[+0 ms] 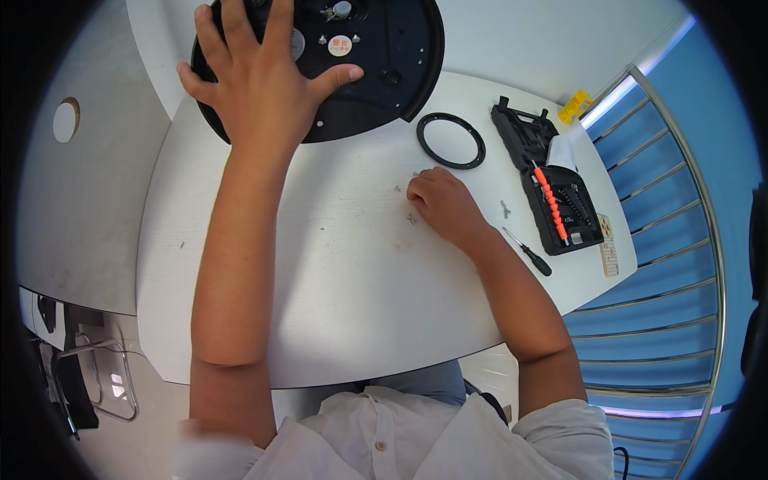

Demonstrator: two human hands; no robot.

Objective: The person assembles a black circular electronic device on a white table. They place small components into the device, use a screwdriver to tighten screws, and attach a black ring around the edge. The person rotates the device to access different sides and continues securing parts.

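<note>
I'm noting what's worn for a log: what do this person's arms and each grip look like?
The left grip and right grip are bare hands, without gloves; no watch shows. The forearms are bare. White sleeves of a buttoned white shirt end above the elbows.

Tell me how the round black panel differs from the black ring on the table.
The black panel looks far larger than the black ring. The panel has a broad face with metal fittings; the ring is a narrow band with white tabletop showing through. The left hand is spread over the panel; no hand covers the ring. Both are black.
</note>
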